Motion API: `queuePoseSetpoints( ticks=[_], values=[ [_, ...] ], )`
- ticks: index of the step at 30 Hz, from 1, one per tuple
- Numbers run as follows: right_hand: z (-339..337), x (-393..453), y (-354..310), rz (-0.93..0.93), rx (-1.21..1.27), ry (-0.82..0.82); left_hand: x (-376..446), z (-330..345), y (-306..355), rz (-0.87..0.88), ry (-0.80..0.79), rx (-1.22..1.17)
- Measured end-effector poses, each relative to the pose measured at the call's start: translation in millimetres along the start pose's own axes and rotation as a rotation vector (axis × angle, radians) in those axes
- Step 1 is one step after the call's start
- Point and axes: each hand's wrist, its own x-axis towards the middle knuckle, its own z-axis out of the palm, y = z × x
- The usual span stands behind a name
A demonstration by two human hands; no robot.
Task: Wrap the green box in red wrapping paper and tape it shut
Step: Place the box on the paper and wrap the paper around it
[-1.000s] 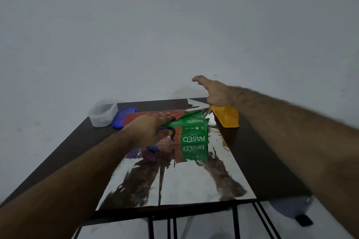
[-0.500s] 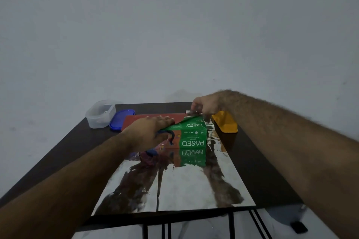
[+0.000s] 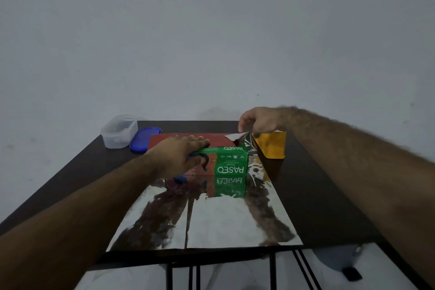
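At twelve o'clock my right hand [image 3: 257, 120] pinches the wrapping paper [image 3: 211, 219] corner; my left hand [image 3: 181, 154] presses flat, fingers straight, on the green box [image 3: 231, 162].

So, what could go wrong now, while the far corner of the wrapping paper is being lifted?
1. The right hand pinches only one corner of the wrapping paper; pulling from there could tear or crease the thin sheet.
2. The left hand lies flat on the green box; if it loosens, the box may slide on the glossy paper.
3. The yellow object stands close beside the lifted corner and might catch it.
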Motion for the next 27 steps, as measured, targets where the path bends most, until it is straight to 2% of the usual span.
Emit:
queuePoseSetpoints(
  ticks=[2, 4, 8, 12, 17, 27],
  values=[
    [6, 4, -4, -0.016, 0.175, 0.047, 0, -1, 0, 0.000, -0.004, 0.000],
    [15, 11, -13, 0.012, 0.299, 0.009, 0, 0, 0, 0.002, -0.003, 0.000],
    [27, 20, -29, 0.053, 0.147, 0.005, 0, 2, -1, 0.001, -0.001, 0.008],
    [17, 19, -22, 0.182, 0.013, -0.046, 1, 1, -1, 0.000, -0.013, 0.010],
    [-9, 8, 4, 0.138, 0.180, -0.041, 0, 2, 0, 0.005, -0.013, 0.008],
    [-15, 6, 1, 0.065, 0.122, 0.149, 0, 4, -3, 0.000, -0.011, 0.015]
  ],
)
